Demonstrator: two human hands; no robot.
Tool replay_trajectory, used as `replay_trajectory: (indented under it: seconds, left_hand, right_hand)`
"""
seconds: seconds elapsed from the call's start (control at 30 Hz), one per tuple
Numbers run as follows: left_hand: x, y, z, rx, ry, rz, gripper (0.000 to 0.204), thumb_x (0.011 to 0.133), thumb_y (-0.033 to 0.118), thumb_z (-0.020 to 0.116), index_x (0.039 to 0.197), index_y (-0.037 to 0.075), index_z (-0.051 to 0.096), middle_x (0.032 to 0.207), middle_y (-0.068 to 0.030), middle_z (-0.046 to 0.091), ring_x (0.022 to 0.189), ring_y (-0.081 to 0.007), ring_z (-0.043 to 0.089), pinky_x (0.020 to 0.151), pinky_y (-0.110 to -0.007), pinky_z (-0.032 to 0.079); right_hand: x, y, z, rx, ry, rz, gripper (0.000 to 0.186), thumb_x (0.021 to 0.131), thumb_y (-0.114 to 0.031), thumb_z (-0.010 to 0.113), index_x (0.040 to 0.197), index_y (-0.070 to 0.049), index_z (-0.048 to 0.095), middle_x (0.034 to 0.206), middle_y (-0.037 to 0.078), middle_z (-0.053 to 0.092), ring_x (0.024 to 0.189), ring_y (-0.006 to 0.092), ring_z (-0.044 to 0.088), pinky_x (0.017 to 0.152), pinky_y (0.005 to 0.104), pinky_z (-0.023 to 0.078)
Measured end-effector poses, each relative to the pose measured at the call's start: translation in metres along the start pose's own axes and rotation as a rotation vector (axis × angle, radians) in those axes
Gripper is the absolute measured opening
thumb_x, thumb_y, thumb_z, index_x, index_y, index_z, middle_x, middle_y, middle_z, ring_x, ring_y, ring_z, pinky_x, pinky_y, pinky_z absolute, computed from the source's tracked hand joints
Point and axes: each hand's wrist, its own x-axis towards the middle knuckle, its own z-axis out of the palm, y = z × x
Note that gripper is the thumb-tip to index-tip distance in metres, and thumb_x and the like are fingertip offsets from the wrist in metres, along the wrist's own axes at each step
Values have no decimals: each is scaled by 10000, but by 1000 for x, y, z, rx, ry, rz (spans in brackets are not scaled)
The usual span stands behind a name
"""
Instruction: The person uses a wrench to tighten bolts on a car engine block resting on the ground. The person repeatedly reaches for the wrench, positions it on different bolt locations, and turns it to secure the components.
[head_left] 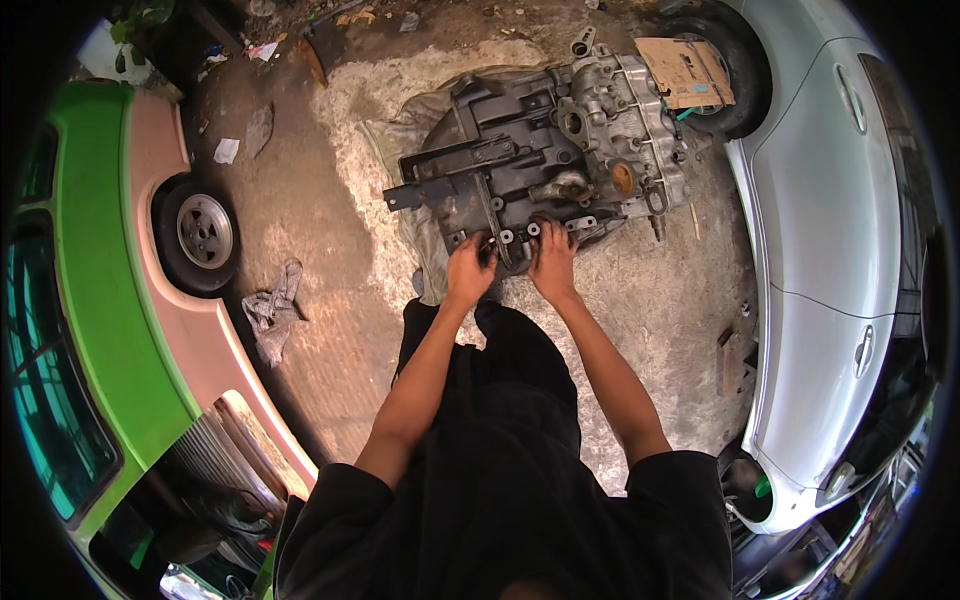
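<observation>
A dark, greasy engine block (500,170) lies on its side on the concrete, with a silver cylinder head (625,120) joined at its right. My left hand (470,272) is at the block's near edge. Its fingers curl around something dark and small that I cannot make out. A little to the right, my right hand (553,265) grips that same edge, fingers bent over it beside round bolt bosses. Part of a grey cloth sheet (437,262) shows under the block.
A green and pink car (150,340) stands at left, a silver car (825,230) at right. Cardboard (685,72) leans on the silver car's wheel. A crumpled rag (273,310) and a white paper scrap (227,150) lie on the floor to the left.
</observation>
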Motion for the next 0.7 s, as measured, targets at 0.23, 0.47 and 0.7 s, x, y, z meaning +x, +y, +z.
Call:
replay_trajectory:
  seconds: [0.23, 0.47, 0.7]
  left_hand:
    - [3, -5, -6, 38, -55, 11, 340, 819, 125, 640, 1130, -9, 606, 1047, -227, 652, 989, -421, 613, 837, -449, 497]
    - [1, -9, -6, -464, -31, -86, 257, 934, 176, 597, 1123, 6, 630, 962, -141, 675, 865, -272, 647, 766, -370, 489]
    - [-9, -20, -11, -661, -123, -379, 243, 967, 156, 585, 1172, 43, 650, 870, -35, 642, 664, -104, 532, 585, -248, 427]
  right_hand:
    - [2, -3, -4, 8, 4, -10, 428, 875, -83, 547, 1291, -83, 450, 1271, 118, 468, 1221, 323, 433, 1036, 574, 255]
    - [1, 0, -2, 2, -55, 10, 521, 832, -76, 584, 1317, -42, 396, 1307, 157, 419, 1246, 343, 395, 1048, 620, 227]
    - [0, 1, -2, -13, -58, 0, 547, 824, -76, 596, 1329, -36, 391, 1307, 164, 418, 1246, 341, 395, 1049, 602, 233]
